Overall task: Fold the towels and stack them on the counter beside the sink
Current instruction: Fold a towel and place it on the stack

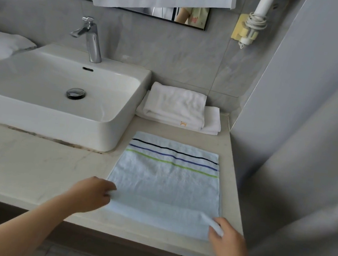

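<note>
While white towels (175, 107) sit stacked by sink (119, 133), left hand (92, 195) and right hand (229, 241) pinch striped towel (166, 182) corners; fold pending.

Chrome tap (92, 39), mirror (193, 17), wall hairdryer (262, 8), prob. in yellowish holder (241, 28).

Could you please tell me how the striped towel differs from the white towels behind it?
The striped towel is pale blue with coloured stripes; the white towels have none. The striped towel lies spread, held by the left hand and right hand; the white towels sit folded, untouched. Both rest on the counter.
</note>
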Demonstrator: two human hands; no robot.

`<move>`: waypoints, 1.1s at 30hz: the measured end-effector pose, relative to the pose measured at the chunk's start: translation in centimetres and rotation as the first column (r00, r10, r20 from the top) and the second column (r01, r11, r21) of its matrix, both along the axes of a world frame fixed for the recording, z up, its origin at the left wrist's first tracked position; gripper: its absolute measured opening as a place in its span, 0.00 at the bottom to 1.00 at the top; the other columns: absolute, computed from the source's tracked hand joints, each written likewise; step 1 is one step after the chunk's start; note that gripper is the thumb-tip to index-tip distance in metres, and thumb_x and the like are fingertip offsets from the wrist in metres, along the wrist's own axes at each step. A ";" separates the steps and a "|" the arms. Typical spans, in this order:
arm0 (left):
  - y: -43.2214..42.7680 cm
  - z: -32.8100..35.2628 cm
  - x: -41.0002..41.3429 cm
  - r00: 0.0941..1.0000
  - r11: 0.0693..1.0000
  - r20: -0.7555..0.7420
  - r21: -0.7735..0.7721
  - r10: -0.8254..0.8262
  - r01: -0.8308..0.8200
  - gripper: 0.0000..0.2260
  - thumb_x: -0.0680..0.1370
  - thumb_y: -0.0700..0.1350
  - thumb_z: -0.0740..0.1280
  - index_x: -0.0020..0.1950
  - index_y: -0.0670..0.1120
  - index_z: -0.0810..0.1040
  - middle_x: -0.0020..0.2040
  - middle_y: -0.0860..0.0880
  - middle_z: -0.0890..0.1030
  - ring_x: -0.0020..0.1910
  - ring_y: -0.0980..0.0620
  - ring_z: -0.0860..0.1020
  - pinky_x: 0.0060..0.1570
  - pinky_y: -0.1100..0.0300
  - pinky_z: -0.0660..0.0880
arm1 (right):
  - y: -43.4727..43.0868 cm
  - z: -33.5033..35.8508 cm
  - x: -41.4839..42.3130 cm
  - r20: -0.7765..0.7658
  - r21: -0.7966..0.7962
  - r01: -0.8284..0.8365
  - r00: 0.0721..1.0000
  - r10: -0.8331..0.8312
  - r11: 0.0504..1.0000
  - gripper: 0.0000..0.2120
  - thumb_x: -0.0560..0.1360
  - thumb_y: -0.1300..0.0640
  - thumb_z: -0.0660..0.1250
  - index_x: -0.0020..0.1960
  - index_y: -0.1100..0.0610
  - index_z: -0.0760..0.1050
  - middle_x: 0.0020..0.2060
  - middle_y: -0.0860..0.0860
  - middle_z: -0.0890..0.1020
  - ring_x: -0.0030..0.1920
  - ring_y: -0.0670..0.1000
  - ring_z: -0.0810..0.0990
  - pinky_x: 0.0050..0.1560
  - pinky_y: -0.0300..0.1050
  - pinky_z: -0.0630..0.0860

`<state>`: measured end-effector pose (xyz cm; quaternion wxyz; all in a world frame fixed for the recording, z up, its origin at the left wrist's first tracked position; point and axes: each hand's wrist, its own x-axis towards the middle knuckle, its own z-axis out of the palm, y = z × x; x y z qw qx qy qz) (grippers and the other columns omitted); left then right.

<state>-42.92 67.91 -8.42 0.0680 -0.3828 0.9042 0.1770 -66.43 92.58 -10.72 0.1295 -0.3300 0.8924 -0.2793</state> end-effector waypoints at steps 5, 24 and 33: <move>-2.3 0.6 0.4 0.874 0.916 -0.322 0.295 0.363 -0.272 0.06 0.75 0.42 0.66 0.38 0.45 0.78 0.33 0.49 0.75 0.34 0.51 0.71 0.35 0.59 0.66 | -1.0 0.5 -1.3 0.183 -0.202 0.186 0.972 -0.150 0.962 0.06 0.75 0.60 0.67 0.40 0.55 0.73 0.30 0.49 0.75 0.33 0.45 0.72 0.33 0.34 0.66; -5.3 1.9 -7.2 0.663 0.839 -0.520 0.264 0.539 -0.475 0.11 0.82 0.44 0.54 0.52 0.40 0.73 0.47 0.39 0.78 0.49 0.39 0.75 0.45 0.53 0.67 | -6.9 3.1 -4.0 0.349 -0.448 0.431 0.891 -0.291 0.783 0.03 0.77 0.61 0.63 0.48 0.61 0.72 0.41 0.58 0.76 0.42 0.55 0.73 0.38 0.45 0.66; -9.8 0.8 -11.7 0.710 0.816 -0.403 0.309 0.577 -0.488 0.13 0.82 0.45 0.54 0.57 0.39 0.73 0.54 0.38 0.77 0.55 0.39 0.75 0.52 0.53 0.70 | -11.9 2.8 -9.4 0.345 -0.424 0.387 0.905 -0.249 0.819 0.03 0.78 0.63 0.61 0.46 0.61 0.68 0.32 0.50 0.69 0.36 0.51 0.67 0.35 0.44 0.63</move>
